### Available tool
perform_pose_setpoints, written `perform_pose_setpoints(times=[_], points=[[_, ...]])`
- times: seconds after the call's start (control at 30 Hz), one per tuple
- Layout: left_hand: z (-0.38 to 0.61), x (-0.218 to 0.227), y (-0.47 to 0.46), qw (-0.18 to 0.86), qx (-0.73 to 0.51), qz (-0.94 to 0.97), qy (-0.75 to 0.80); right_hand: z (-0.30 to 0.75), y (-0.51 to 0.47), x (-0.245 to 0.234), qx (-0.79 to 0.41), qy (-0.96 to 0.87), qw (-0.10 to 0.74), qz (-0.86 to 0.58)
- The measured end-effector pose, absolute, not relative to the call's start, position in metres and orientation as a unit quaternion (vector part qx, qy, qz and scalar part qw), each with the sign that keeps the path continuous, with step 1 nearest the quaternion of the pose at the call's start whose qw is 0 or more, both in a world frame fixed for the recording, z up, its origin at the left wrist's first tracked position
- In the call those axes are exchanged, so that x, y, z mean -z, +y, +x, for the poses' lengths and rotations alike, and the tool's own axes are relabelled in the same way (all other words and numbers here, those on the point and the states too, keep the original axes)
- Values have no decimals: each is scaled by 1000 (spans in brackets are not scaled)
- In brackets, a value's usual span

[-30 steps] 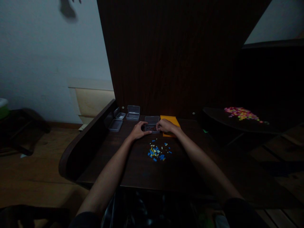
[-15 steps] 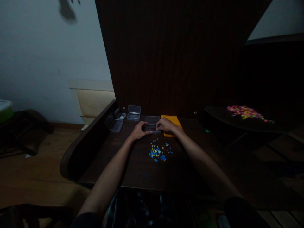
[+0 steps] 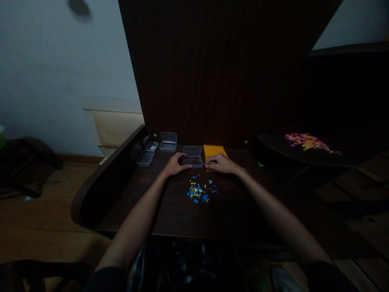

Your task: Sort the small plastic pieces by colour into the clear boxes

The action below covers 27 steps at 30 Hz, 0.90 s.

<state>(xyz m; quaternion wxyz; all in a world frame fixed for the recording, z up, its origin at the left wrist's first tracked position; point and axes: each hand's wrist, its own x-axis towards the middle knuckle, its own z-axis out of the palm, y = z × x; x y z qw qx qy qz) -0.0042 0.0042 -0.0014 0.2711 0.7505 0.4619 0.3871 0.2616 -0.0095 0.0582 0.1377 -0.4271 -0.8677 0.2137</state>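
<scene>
My left hand [image 3: 174, 164] curls round the left end of a clear plastic box [image 3: 193, 165], thumb at its front and fingers at its back. The box's hinged lid [image 3: 192, 151] stands raised, and small reddish-brown pieces [image 3: 194, 161] lie inside. Just right of the box, my right hand [image 3: 221, 163] is closed in a pinch over an orange-yellow tray [image 3: 213, 150]. A small green piece [image 3: 210, 163] shows at its fingertips, partly hidden. Loose blue, yellow and cream building bricks [image 3: 197, 192] are scattered on the dark table in front of both hands.
Several clear boxes with raised lids, such as this one [image 3: 168, 146], stand at the back left beside the raised table side [image 3: 88, 194]. A dark panel [image 3: 197, 73] rises behind. To the right, a pile of pink and yellow pieces [image 3: 308, 142] lies on a dark stool [image 3: 282, 148].
My right hand has come out of the clear box and moved right, over the orange-yellow tray, with a green piece showing at its fingertips. My left hand stays at the box. The view has shifted slightly.
</scene>
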Motion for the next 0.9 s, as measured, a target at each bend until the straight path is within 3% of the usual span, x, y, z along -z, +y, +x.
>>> perform_pose_setpoints(times=[0.23,0.47,0.9], points=[[-4,0,3,267,-385,753,461,286,-48,-48,-325,-854,64,-400],[-5,0,3,269,-378,754,464,304,-68,-43,-363,-857,113,-348],[-6,2,5,267,-377,753,469,297,-76,-30,-220,-896,129,-364]])
